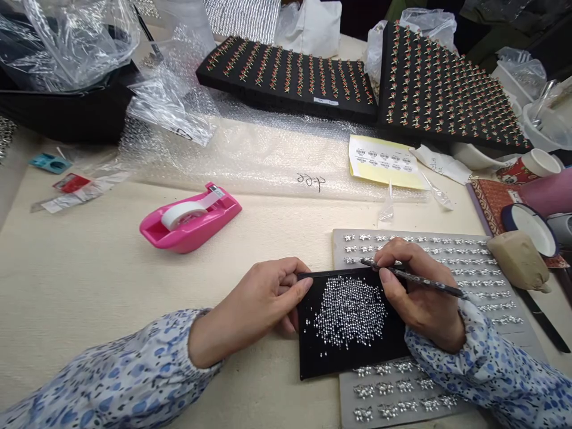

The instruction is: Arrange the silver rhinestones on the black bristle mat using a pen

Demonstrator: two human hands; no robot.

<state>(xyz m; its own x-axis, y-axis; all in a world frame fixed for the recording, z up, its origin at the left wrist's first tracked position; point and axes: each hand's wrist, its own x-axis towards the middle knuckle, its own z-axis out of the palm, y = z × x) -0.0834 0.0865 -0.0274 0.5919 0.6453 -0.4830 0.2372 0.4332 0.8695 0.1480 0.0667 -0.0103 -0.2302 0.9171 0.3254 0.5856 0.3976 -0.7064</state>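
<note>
My left hand point(268, 295) pinches the left edge of a black tray point(317, 360), thumb on top and fingers beneath. Many tiny clear rhinestones point(351, 310) lie spread over the middle of that tray. In my right hand point(420, 292) is a thin dark pen-like stick point(429, 283), its left end over the tray's far edge; the heel of the hand is by the tray's right side. Under the tray lies a grey foam board point(529, 348) with rows of silver flower-shaped jewellery pieces point(404, 386). The tray covers part of the board.
A pink tape dispenser point(192, 219) stands left of centre. Bubble wrap point(268, 149) and two black boards with red-and-gold pieces point(286, 71) point(451, 89) fill the back. At right are a beige lump point(518, 260), a dark blade-like strip point(543, 319) and a paper cup point(531, 167).
</note>
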